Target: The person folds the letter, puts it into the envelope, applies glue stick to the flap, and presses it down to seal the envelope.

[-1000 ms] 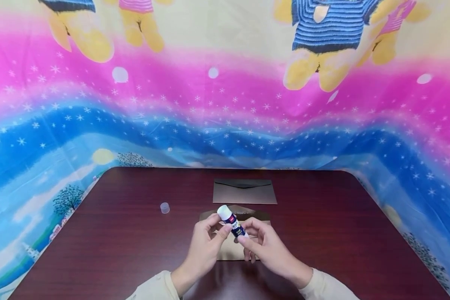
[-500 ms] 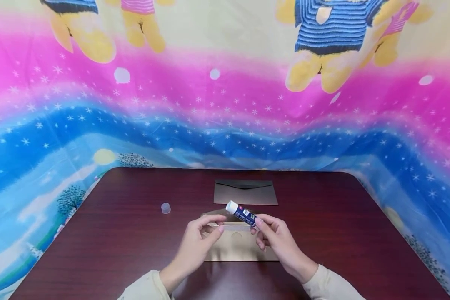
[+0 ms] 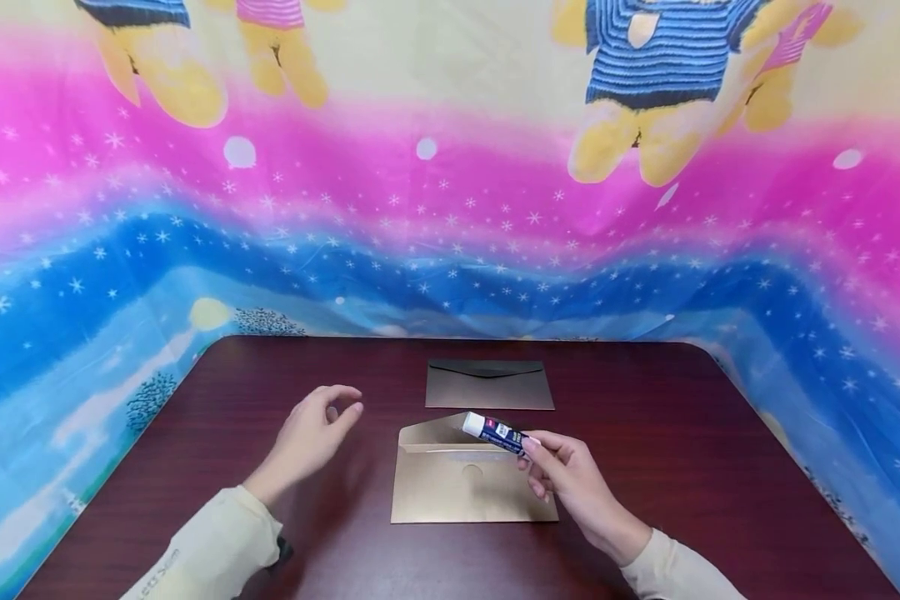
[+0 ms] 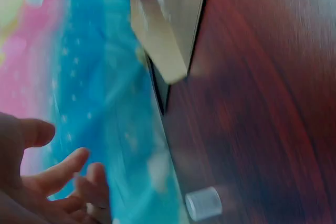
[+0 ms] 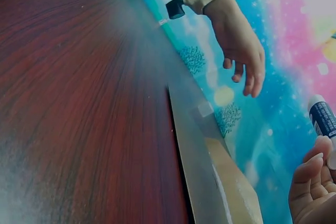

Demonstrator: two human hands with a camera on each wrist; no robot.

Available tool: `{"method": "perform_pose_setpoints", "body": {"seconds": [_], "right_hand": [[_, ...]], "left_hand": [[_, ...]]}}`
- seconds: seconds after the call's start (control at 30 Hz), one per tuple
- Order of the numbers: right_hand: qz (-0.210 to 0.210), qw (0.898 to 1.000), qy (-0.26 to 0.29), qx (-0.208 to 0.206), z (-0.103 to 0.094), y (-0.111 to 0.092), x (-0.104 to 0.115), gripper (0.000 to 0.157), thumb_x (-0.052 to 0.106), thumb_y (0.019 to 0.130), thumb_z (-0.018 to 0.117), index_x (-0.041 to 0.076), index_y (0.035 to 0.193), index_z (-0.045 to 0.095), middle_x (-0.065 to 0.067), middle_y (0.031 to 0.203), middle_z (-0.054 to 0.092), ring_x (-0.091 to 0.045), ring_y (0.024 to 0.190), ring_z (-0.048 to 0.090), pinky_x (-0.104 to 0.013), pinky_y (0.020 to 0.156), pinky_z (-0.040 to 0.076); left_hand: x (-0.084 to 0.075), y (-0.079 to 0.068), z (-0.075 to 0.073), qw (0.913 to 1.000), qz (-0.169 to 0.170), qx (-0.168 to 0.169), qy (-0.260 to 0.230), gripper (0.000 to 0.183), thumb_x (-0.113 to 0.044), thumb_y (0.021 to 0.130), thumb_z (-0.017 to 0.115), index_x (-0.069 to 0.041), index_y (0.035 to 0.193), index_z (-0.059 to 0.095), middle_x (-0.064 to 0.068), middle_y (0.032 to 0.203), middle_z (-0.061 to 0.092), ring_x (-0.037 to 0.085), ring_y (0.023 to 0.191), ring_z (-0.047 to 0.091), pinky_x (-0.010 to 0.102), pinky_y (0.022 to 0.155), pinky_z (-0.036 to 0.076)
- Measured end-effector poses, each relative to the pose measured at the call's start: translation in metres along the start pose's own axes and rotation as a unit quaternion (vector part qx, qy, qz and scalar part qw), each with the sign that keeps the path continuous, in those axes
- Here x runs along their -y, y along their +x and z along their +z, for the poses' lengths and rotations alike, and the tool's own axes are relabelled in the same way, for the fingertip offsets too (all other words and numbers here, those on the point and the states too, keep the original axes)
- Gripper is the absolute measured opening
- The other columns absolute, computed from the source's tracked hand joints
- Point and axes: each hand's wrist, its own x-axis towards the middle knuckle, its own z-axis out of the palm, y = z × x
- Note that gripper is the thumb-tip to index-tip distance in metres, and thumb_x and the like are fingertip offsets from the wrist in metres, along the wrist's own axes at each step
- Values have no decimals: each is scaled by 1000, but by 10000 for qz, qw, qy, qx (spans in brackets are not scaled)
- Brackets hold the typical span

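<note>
My right hand [image 3: 573,483] pinches a glue stick [image 3: 498,432] with a navy label between thumb and fingers, its white end tilted up and to the left. The glue stick overlaps the open flap of a gold envelope [image 3: 450,492] lying before me. Away to the left, my left hand [image 3: 307,433] hovers above the table, fingers loosely bent and holding nothing. A small translucent cap [image 4: 203,204] stands on the table in the left wrist view; in the head view the left hand hides it. The right wrist view also shows the glue stick [image 5: 322,116] upright above the fingers.
A second, darker envelope [image 3: 487,390] with its flap folded down lies behind the gold one. The dark red wooden table [image 3: 645,400] ends at a colourful printed curtain [image 3: 450,208] along the back and sides.
My left hand has let go of the glue stick and moved left to over the cap's spot. The right hand keeps the glue stick, shifted slightly right and tilted flatter, uncovering the gold envelope.
</note>
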Motion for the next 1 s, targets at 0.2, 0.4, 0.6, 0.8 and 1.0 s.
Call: {"method": "perform_pose_setpoints", "body": {"seconds": [0.2, 0.4, 0.6, 0.8, 1.0], "right_hand": [[119, 9998, -99, -96, -3, 0, -4, 36, 21, 105, 55, -10, 122, 59, 8, 79, 65, -3, 54, 52, -20, 50, 42], [151, 9998, -130, -46, -2, 1, -7, 35, 22, 104, 55, -10, 120, 59, 7, 78, 65, -3, 53, 51, -20, 49, 42], [211, 9995, -218, 17, -3, 0, -9, 37, 23, 105, 55, -11, 120, 60, 8, 79, 65, -3, 54, 52, -19, 51, 43], [186, 9994, -264, 90, -4, 0, -9, 39, 25, 105, 54, -12, 117, 61, 9, 77, 66, -2, 55, 52, -20, 52, 43], [253, 9993, -189, 185, -4, 0, -8, 38, 26, 106, 53, -10, 117, 60, 9, 77, 66, -3, 55, 53, -20, 51, 43]], "left_hand": [[25, 13, -6, 9959, -155, 446, 775, 46, -32, 96, 67, -11, 137, 58, 20, 139, 54, 33, 113, 65, 53, 91, 51], [43, 24, 0, 9863, -298, 649, 1484, 53, -23, 95, 69, -10, 143, 52, 26, 141, 47, 39, 110, 63, 54, 84, 52], [51, 32, 6, 9802, -231, 851, 1775, 42, -11, 96, 64, -12, 138, 57, 24, 134, 50, 31, 96, 66, 49, 77, 52], [53, 33, 9, 9769, -98, 848, 1958, 31, -9, 97, 63, -8, 127, 63, 22, 122, 55, 27, 82, 63, 47, 72, 53], [53, 33, 10, 9734, -80, 839, 2131, 12, -13, 97, 65, -10, 108, 68, 11, 104, 61, 24, 80, 60, 46, 68, 51]]}}
